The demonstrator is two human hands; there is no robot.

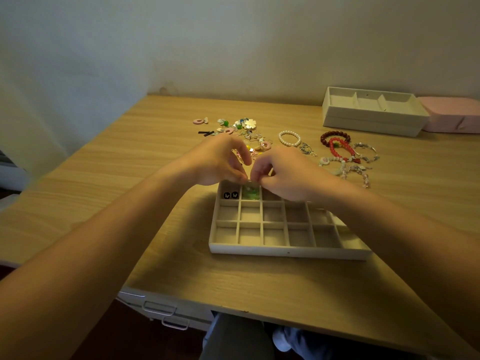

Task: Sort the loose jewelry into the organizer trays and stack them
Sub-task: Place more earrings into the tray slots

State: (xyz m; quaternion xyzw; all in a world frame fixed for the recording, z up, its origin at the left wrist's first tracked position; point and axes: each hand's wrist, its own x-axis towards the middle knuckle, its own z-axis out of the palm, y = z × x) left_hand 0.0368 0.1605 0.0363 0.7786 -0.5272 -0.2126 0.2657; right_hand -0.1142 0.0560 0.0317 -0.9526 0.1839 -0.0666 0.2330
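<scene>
Over the crosswise tray [285,252], left hand [220,162] and right hand [284,174] pinch earrings [250,194].

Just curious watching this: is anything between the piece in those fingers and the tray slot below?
Nothing visible. The left hand and right hand pinch a small piece directly above an open compartment of the organizer tray; only green jewelry already lies in it.

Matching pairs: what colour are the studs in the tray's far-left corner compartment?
Studs: black, pale butterfly; head view.
</scene>
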